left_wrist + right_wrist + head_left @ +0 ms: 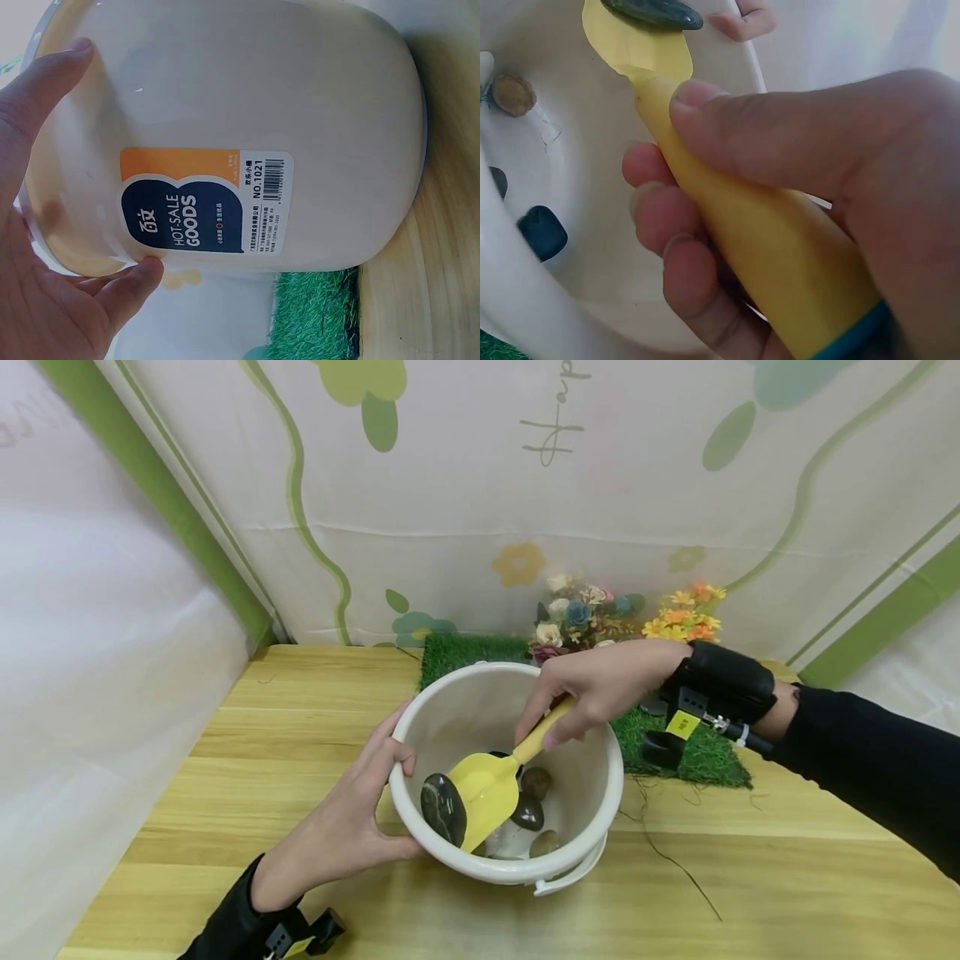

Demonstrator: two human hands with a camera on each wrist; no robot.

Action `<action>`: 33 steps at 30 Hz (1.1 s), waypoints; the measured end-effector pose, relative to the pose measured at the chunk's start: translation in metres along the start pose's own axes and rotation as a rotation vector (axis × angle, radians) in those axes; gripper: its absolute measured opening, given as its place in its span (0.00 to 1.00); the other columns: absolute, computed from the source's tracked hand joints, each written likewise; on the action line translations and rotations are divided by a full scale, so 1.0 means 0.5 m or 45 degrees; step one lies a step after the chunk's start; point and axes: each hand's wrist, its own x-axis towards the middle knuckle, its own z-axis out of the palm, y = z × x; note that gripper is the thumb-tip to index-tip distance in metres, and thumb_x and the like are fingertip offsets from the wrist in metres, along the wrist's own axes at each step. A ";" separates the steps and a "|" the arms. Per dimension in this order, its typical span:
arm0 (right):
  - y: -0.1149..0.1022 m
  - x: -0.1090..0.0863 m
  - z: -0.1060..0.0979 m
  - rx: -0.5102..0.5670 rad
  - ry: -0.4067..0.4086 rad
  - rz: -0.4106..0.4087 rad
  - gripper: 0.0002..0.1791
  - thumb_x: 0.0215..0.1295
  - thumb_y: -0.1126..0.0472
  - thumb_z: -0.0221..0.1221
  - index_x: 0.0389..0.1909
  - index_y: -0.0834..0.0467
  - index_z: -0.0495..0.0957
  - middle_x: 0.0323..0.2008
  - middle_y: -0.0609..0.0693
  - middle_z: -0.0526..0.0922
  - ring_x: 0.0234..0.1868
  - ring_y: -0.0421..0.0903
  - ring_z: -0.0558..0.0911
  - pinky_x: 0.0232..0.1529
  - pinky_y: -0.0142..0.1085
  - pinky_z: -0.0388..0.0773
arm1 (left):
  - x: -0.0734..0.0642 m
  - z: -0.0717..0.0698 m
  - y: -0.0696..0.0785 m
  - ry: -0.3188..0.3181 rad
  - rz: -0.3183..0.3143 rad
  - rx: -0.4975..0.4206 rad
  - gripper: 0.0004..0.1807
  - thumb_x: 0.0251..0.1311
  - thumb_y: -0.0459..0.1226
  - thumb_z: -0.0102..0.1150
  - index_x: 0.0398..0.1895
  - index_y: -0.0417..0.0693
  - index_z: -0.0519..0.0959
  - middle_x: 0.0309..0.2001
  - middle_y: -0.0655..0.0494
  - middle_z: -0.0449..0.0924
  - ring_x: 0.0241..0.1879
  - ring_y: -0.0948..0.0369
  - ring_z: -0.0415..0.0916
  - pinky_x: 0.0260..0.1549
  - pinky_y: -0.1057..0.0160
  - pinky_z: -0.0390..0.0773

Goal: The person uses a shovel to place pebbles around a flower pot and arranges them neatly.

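Observation:
My right hand (pixel 600 681) grips the handle of a yellow toy shovel (pixel 487 793), reaching down inside a white bucket (pixel 613 785). A large dark stone (pixel 443 810) with pale veins lies at the end of the shovel's blade, against the bucket's left wall. Holding the bucket by its left rim is my left hand (pixel 345 818), fingers curled over the edge and thumb outside. Lower in the bucket lie several smaller stones, among them a dark glossy one (pixel 528 812) and a brown one (pixel 536 782). A label (pixel 206 202) shows on the bucket's outer wall in the left wrist view.
Behind the bucket, a mat of artificial grass (pixel 472 649) lies on the wooden table (pixel 300 718). Artificial flowers (pixel 577 614) stand at its back, with orange and yellow ones (pixel 682 614) to the right. The bucket's handle (pixel 573 872) hangs at its front right.

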 end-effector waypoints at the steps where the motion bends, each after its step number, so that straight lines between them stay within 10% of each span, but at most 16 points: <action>1: 0.000 -0.002 0.001 0.003 0.005 -0.002 0.14 0.66 0.57 0.53 0.51 0.44 0.77 0.37 0.39 0.80 0.24 0.41 0.71 0.27 0.35 0.71 | 0.000 0.000 0.000 0.001 0.001 -0.001 0.34 0.29 0.38 0.75 0.35 0.46 0.59 0.69 0.38 0.43 0.65 0.43 0.49 0.47 0.47 0.69; 27: -0.047 -0.051 0.005 0.047 0.134 0.003 0.15 0.65 0.62 0.54 0.52 0.51 0.77 0.47 0.43 0.80 0.38 0.43 0.75 0.33 0.34 0.74 | 0.002 0.003 0.000 0.005 0.011 -0.004 0.34 0.29 0.38 0.75 0.35 0.46 0.59 0.69 0.38 0.44 0.65 0.43 0.49 0.46 0.46 0.70; 33: -0.040 -0.072 0.004 0.074 0.184 -0.016 0.16 0.64 0.63 0.54 0.53 0.52 0.76 0.44 0.44 0.80 0.27 0.42 0.72 0.25 0.33 0.72 | 0.002 0.005 -0.002 0.028 0.041 -0.002 0.34 0.27 0.37 0.74 0.35 0.44 0.59 0.69 0.36 0.44 0.64 0.42 0.50 0.44 0.49 0.72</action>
